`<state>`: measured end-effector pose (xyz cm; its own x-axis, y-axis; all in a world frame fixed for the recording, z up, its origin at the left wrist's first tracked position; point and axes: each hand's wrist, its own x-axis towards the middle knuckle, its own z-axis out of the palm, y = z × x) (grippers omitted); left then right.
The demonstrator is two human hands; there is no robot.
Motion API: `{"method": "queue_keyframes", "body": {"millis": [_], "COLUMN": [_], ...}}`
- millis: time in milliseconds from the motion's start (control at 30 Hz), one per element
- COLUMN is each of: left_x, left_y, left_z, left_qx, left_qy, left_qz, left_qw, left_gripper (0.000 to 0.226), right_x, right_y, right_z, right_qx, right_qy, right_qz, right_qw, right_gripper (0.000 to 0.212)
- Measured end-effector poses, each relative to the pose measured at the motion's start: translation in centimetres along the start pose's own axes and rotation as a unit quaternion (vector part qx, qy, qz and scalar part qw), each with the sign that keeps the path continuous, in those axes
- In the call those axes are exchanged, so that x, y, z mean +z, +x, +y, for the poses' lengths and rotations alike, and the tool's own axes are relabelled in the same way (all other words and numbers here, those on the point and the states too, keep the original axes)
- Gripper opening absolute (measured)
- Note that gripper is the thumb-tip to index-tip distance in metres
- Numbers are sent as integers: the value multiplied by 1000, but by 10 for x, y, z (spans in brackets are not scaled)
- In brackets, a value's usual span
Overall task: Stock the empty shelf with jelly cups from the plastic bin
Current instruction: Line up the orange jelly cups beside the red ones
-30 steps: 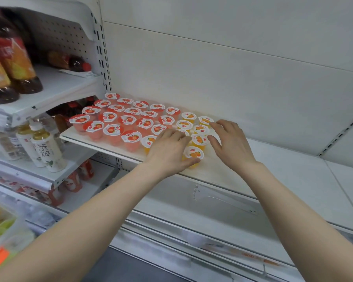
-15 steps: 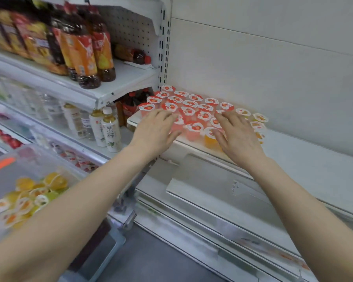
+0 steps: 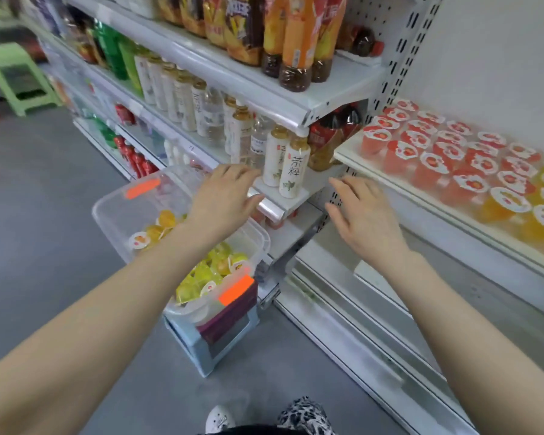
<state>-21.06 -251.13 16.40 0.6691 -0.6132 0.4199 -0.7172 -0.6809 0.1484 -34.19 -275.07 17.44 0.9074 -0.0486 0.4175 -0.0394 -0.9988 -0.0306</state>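
**Both hands empty between bin and shelf**

Both hands hang in mid-air, and neither carries anything. The left hand (image 3: 223, 196) hovers above the clear plastic bin (image 3: 120, 221), close to the edge of the drinks shelf, fingers spread and relaxed, its grip open. The right hand (image 3: 361, 215) is out in front of the shelving upright, just below the front edge of the white shelf (image 3: 421, 196), fingers straight, grip open as well.

Up on that shelf, rows of red jelly cups with white foil lids (image 3: 434, 161) stand at the left end. Orange jelly cups (image 3: 503, 205) are lined up beside them to the right, lids up.

Down in the bin, yellow and orange jelly cups (image 3: 201, 274) lie heaped loosely, some on their sides, and the left forearm hides part of the pile. The bin carries orange tape patches (image 3: 236, 290) and sits on what looks like a pale blue crate (image 3: 220, 340), though blur makes that hard to confirm. Pale tea bottles (image 3: 292, 171) stand just beyond the left hand's fingertips.
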Motion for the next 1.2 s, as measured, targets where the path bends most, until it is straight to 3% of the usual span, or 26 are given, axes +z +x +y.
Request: {"method": "queue_keyframes", "body": {"millis": [200,367,500,633,767,967,1067,1200], "left_x": [17,41,64,81,88,87,83,92], "left_y": [-64,-108,-130,-140,-140,-140,-130,-107], "left_z": [-78,-115,-135,-144,-149,-149,-146,-144], "left_qx": [-101,-177,-234,-256,-261,-259,-263,-225], "left_qy": [7,3,-3,1,9,31,45,118], "left_qz": [-37,-85,-129,-152,-149,-155,-268,-417], "left_qw": [994,980,964,955,954,953,926,873], "left_gripper": [42,37,37,36,32,32,40,38], "right_x": [68,130,184,237,272,283,270,250], "right_y": [19,36,53,63,70,76,81,86], "right_z": [-67,-104,-129,-146,-161,-167,-165,-157], "right_qx": [-77,-150,-192,-192,-199,-213,-176,-158], "right_qy": [76,108,89,47,-31,-42,26,124], "right_qz": [-35,-159,-333,-433,-524,-527,-510,-426], "right_qw": [994,970,919,879,828,822,841,882], "right_gripper": [44,43,44,36,43,51,55,50]}}
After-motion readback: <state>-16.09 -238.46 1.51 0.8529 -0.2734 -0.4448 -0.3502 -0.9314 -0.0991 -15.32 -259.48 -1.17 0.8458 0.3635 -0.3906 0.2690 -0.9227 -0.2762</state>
